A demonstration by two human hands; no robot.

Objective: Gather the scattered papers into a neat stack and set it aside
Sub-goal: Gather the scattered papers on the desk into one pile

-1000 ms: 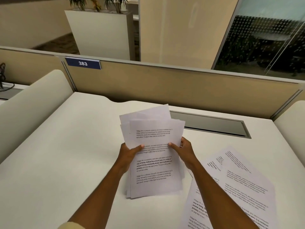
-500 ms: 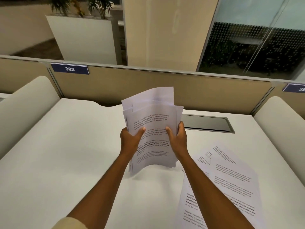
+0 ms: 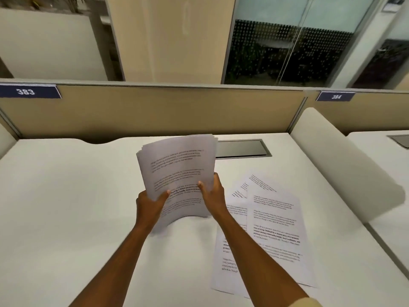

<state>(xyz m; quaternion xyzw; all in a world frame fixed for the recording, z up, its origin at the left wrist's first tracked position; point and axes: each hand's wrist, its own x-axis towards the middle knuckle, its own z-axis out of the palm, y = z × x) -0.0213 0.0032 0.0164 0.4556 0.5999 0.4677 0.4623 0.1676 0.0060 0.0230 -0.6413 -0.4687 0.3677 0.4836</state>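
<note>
- Since half a second ago, I see the held stack (image 3: 177, 171) squared up, its top edges no longer fanned.
- Left hand (image 3: 150, 204) grips the stack's lower left edge, thumb on the front sheet.
- Right hand (image 3: 213, 196) grips its right edge, thumb likewise in front.
- Stack stands bowed on the desk (image 3: 66, 196).
- Loose papers (image 3: 274, 229) lie flat, overlapping, just right of the right forearm.
</note>
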